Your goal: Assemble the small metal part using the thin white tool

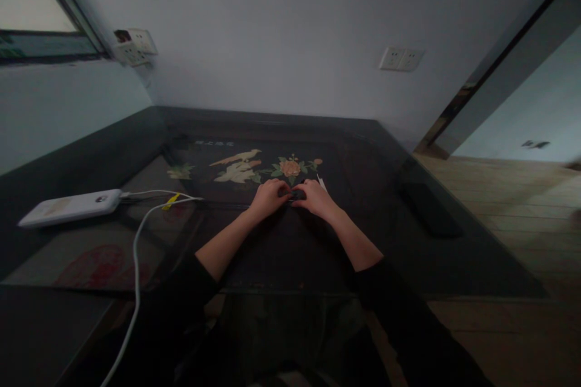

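Observation:
My left hand (269, 196) and my right hand (314, 197) meet at the middle of a dark glass-topped table (354, 254). Their fingertips close together on a small dark object (297, 195); what it is cannot be made out. A thin white stick (321, 182) lies just past my right hand. Under the glass, right behind the hands, is an inlaid picture of a bird and flowers (254, 167). Both forearms are bare below black sleeves.
A white power bank (71, 207) lies at the table's left, with a white cable (136, 254) running off the near edge. A dark flat item (429, 208) lies at the right. Wall sockets (401, 58) sit on the wall behind; wooden floor at right.

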`<state>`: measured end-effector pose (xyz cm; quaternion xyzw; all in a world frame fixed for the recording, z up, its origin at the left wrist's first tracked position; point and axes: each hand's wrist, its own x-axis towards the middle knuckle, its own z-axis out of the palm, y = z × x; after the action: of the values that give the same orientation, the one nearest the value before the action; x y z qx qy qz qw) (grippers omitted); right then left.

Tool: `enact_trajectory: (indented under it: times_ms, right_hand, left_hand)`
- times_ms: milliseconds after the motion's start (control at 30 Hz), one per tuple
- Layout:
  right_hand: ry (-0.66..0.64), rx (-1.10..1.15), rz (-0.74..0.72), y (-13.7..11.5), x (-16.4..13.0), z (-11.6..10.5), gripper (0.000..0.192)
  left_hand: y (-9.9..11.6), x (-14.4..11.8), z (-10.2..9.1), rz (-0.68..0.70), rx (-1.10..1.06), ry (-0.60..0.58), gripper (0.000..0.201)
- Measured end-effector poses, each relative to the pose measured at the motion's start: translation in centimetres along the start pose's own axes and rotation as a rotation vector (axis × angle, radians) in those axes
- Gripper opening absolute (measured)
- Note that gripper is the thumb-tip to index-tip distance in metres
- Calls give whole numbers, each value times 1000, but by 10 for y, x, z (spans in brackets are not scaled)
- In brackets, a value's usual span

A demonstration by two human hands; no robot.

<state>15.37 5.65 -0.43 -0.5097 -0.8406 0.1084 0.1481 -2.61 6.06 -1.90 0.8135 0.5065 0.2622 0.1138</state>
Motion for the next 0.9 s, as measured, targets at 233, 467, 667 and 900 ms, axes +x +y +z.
enact_trajectory:
  times_ms: [233, 467, 667, 900]
  right_hand:
    - [1, 0, -2, -2, -1, -1, 43]
    - [-9, -17, -2, -1, 0, 0, 44]
    - [-2, -7, -8, 0, 0, 0, 42]
    - [-11, -29, 0, -2, -1, -2, 43]
  left_hand:
    - [1, -1, 0, 5, 17, -18, 11]
    - [2, -1, 2, 15, 17, -17, 9]
    - [2, -1, 2, -9, 19, -27, 7]
    - [3, 2, -1, -23, -122, 45, 7]
